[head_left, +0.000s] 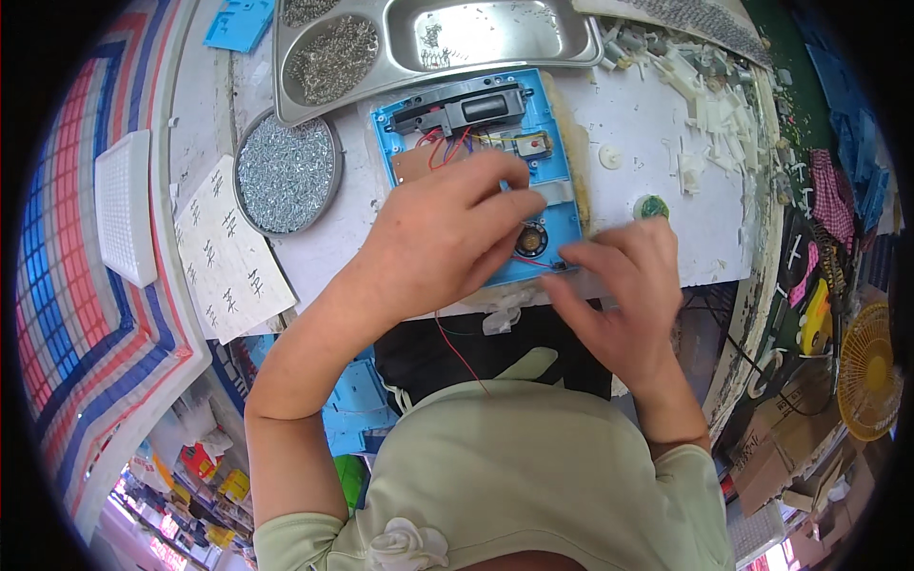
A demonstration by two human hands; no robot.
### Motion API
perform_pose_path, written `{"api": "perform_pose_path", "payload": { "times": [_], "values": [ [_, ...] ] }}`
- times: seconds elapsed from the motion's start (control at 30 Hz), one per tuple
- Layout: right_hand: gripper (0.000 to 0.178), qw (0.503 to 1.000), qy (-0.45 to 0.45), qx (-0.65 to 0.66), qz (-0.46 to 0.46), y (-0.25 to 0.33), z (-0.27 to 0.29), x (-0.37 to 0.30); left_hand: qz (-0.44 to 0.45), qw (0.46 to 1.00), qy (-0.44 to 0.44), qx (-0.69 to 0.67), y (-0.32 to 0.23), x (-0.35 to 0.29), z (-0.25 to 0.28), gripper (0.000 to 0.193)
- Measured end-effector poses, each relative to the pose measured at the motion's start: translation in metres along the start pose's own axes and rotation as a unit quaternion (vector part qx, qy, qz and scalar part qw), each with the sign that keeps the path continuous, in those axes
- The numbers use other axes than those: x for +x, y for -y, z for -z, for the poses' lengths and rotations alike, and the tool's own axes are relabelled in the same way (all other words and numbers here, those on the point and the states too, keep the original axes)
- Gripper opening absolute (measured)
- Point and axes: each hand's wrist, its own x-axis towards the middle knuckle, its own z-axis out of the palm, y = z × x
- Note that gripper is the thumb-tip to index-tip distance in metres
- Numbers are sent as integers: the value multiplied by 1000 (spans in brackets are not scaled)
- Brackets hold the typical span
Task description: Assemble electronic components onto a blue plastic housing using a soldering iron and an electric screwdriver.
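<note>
A blue plastic housing (559,152) lies on the table before me, with a black plastic assembly (462,113), thin coloured wires and a small round speaker (530,240) in it. Over its middle is my left hand (443,233), fingers bent together and their tips partly hidden; I cannot make out what they hold. A loose red wire (460,354) trails from below that hand toward my lap. At the housing's near right corner, my right hand (624,300) has thumb and forefinger apart on either side of a small dark part (560,265).
A round dish of screws (288,173) stands to the left beside a handwritten sheet (228,249). Behind the housing sits a metal compartment tray (400,67) with small springs. White plastic pieces (709,114) are heaped at the right, near a green-and-white roll (651,206).
</note>
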Motion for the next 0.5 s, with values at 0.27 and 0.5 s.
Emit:
{"api": "perform_pose_path", "payload": {
  "times": [0.27, 0.5],
  "values": [
    [27, 994, 69, -90, 11, 1, -12, 18, 43, 993, -106, -16, 6, -29, 6, 33],
    [22, 995, 58, -79, 2, 7, -17, 17, 40, 995, -91, -16, 6, -33, 5, 34]
  ]
}}
